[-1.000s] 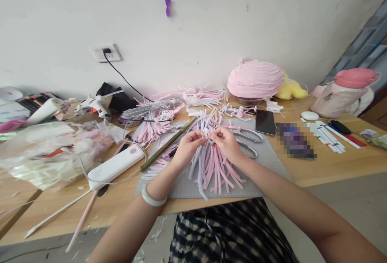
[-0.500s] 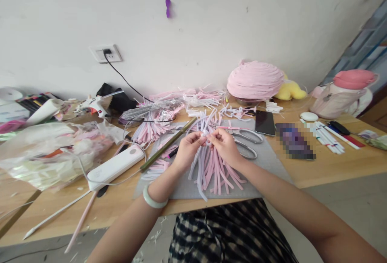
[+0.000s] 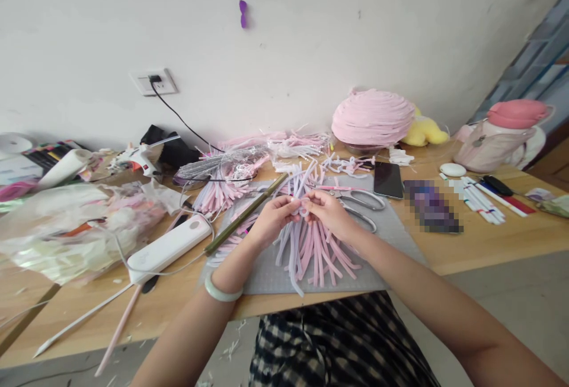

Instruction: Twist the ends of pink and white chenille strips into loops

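Note:
My left hand (image 3: 279, 215) and my right hand (image 3: 326, 212) meet over the grey cutting mat (image 3: 395, 256). Between their pinched fingertips is a small looped piece of pale lilac pipe cleaner (image 3: 303, 209), its ends partly hidden by the fingers. Beneath the hands lies a spread bundle of pink pipe cleaners (image 3: 322, 256), with lilac pipe cleaners (image 3: 291, 256) at its left side. A pair of scissors (image 3: 367, 200) rests just beyond my right hand. Left of my left hand, a long olive-green stick (image 3: 244, 215) lies slanting across the mat.
At the left are a white power strip (image 3: 171, 245), a glue gun (image 3: 142, 159) and a plastic bag of scraps (image 3: 80, 233). A pink yarn-like ball (image 3: 373, 117) stands by the wall. To the right lie a black phone (image 3: 388, 180), white markers (image 3: 482, 200) and a pink-lidded bottle (image 3: 498, 138).
Both hands stay together over the mat. The fingertips have shifted slightly, lowering a little, and the looped lilac piece shows more openly between them. The view has moved slightly.

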`<state>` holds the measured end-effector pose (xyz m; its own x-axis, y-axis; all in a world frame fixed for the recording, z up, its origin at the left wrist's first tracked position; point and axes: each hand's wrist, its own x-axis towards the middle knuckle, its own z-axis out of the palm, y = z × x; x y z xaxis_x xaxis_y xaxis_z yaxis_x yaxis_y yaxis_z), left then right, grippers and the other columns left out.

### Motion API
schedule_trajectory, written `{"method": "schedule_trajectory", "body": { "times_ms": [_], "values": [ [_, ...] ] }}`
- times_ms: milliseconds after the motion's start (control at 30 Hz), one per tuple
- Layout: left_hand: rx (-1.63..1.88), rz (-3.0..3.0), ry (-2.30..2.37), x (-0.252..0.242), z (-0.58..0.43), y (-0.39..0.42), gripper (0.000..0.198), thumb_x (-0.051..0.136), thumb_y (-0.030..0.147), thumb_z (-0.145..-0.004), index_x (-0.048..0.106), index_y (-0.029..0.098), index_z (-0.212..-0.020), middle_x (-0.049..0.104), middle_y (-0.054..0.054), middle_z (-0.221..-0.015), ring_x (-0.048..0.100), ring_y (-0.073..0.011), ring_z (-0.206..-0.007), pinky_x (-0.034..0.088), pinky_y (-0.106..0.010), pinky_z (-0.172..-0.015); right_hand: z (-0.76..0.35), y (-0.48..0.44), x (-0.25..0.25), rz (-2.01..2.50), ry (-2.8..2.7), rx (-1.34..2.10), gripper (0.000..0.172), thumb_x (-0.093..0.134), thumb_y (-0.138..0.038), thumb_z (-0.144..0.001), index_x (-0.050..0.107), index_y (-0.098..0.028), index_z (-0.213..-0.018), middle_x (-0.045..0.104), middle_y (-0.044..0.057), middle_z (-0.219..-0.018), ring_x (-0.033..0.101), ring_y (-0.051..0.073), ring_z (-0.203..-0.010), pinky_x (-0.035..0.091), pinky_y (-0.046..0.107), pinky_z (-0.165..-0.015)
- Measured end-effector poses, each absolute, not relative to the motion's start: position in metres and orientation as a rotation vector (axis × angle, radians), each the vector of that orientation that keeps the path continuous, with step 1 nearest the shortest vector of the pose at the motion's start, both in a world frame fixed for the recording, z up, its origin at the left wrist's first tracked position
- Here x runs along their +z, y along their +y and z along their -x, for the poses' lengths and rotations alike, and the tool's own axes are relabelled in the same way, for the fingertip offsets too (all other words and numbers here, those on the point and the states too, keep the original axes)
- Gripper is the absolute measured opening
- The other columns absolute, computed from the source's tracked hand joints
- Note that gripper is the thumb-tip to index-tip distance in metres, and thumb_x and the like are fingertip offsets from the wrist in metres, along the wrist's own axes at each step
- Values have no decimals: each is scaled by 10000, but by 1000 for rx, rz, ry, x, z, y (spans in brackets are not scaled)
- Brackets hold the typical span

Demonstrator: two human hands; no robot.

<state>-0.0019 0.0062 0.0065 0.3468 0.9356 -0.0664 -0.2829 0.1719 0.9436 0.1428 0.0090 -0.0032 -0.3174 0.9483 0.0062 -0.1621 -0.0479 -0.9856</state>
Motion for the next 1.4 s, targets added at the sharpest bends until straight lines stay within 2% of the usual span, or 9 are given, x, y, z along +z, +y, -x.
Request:
{"method": "schedule_trajectory", "body": {
  "times_ms": [133,200,300,600,800,967,1067,1267,1400],
  "values": [
    [1004,-848,796,7,6,8,139,688,218,-660,615,104,-695,597,11,-577,539,-54,-514,455,-162,-555,-151,7,-1,840,-1617,1072,312,609,-320,-720,511,-228,-1002,569,14,-838,558,113,-616,477,277,-601],
    [1012,-780,774,8,8,8,89,663,180,-686,618,104,-703,603,5,-577,554,-57,-517,472,-162,-561,-156,7,1,778,-1876,742,250,581,-265,-758,552,-242,-1006,569,46,-958,574,142,-760,471,304,-734],
    [998,-738,751,7,8,8,27,629,118,-712,621,95,-701,615,-7,-590,573,-63,-531,486,-156,-560,-162,8,1,726,-2111,369,191,478,-228,-837,595,-231,-988,595,67,-961,568,180,-901,452,332,-825],
    [973,-582,757,6,5,8,133,524,15,-753,633,53,-687,624,-40,-591,577,-72,-522,489,-160,-537,-166,10,-1,649,-2270,-360,233,418,-207,-878,617,-107,-948,631,96,-839,608,160,-752,499,262,-688],
    [1023,-572,738,5,-1,4,103,573,28,-704,629,73,-631,610,-25,-593,546,-61,-534,462,-152,-547,-162,5,-2,667,-2250,-508,223,413,-169,-865,625,-110,-829,628,87,-752,589,153,-659,469,251,-593],
    [1258,-717,716,-3,-11,0,83,684,94,-607,606,107,-631,569,27,-595,518,-55,-565,426,-166,-600,-152,-2,-3,869,-2146,-179,249,409,-140,-829,601,-136,-671,578,62,-647,527,134,-592,410,243,-548],
    [1379,-876,711,-8,-14,0,110,693,134,-613,604,133,-678,555,48,-614,501,-57,-592,400,-179,-629,-146,-4,-1,974,-1905,320,221,473,-181,-788,569,-154,-591,512,15,-565,464,111,-550,370,230,-529],
    [1455,-1080,714,-11,-13,-1,87,661,146,-669,587,157,-714,557,45,-643,504,-74,-644,378,-197,-675,-142,7,4,1045,-1288,1518,168,516,-237,-715,501,-151,-570,390,-50,-480,228,35,-359,192,192,-349],
    [1372,-894,729,-9,-12,1,126,697,152,-619,584,143,-675,574,38,-612,514,-70,-601,392,-192,-644,-145,11,0,1040,-1351,1526,162,541,-263,-715,521,-146,-605,420,-37,-502,285,42,-375,245,185,-361]
  ]
}}
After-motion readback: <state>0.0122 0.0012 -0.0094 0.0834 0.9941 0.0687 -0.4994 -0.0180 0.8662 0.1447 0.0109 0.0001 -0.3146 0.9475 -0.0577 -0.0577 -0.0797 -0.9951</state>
